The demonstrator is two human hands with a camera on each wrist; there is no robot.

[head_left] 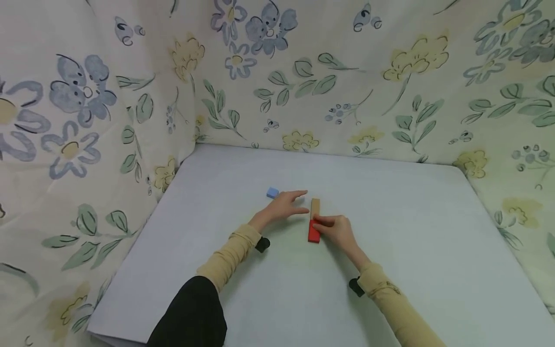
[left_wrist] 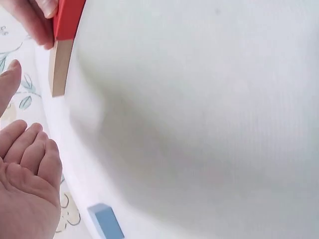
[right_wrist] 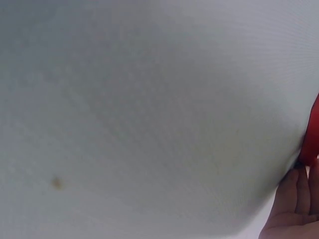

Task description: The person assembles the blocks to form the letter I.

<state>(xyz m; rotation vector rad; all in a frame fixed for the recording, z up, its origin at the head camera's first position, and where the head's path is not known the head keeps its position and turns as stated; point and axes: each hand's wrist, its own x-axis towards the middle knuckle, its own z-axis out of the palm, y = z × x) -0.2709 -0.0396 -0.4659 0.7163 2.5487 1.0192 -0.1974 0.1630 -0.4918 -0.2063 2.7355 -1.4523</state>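
Note:
A red block [head_left: 314, 234] and a natural wood block [head_left: 315, 207] lie end to end in a line on the white table. My right hand [head_left: 339, 231] pinches the red block near where the two meet. Just left of the wood block is my left hand [head_left: 283, 205], thumb and fingers spread apart, holding nothing. Behind that hand lies a small blue block [head_left: 272, 193]. In the left wrist view the wood block [left_wrist: 61, 67] touches the end of the red block [left_wrist: 68, 20]. Only an edge of the red block [right_wrist: 312, 134] shows in the right wrist view.
The white tabletop [head_left: 416, 231] extends around the blocks. Floral curtains [head_left: 347, 86] hang along its back and sides. Dark wrist cameras sit under both cuffs, and a black sleeve-like shape [head_left: 191, 313] covers the near left.

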